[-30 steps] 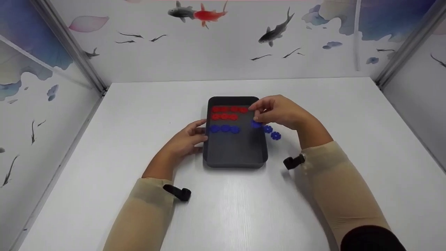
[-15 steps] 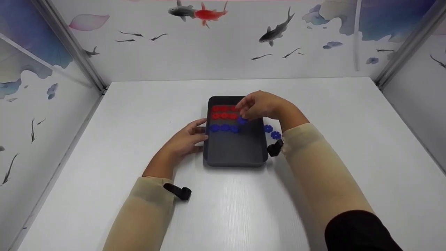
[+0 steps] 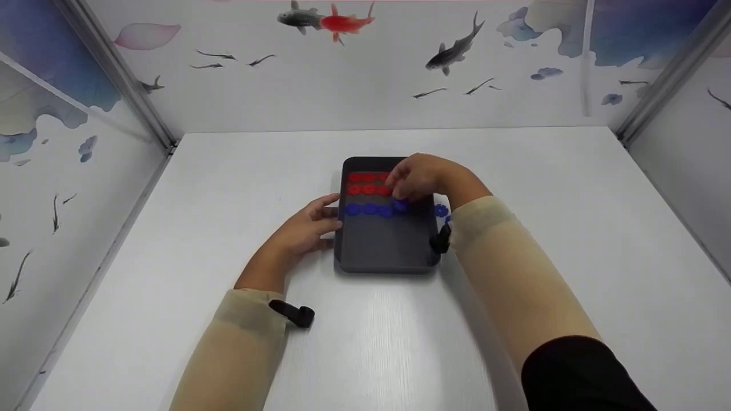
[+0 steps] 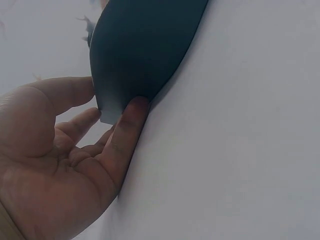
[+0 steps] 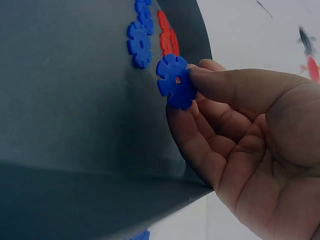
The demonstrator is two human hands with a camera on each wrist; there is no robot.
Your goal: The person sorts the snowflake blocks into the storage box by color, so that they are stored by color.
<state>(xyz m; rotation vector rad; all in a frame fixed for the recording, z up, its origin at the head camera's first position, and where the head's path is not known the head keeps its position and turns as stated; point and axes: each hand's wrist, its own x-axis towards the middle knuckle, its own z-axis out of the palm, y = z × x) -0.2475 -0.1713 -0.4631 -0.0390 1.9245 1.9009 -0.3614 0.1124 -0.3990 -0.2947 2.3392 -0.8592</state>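
Note:
A dark grey tray (image 3: 388,251) holds two rows of red notched plastic discs (image 3: 368,189), with a row of blue notched discs (image 3: 370,209) below them. My right hand (image 3: 421,176) is over the tray's right half. Between its thumb and fingers it pinches a blue notched disc (image 5: 176,82), tilted close to the right end of the blue row. The hand hides part of the red rows in the head view. My left hand (image 3: 305,228) rests against the tray's left wall, its thumb and fingertips touching the side.
Outside the tray's right wall, loose blue discs (image 3: 441,210) lie on the white table (image 3: 365,331), partly hidden by the right sleeve and its black wrist mount. White panels printed with fish enclose the table at the back and sides.
My right hand has moved left from the tray's right edge, carrying the blue disc, then slightly down toward the blue row. My left hand and the tray have stayed put.

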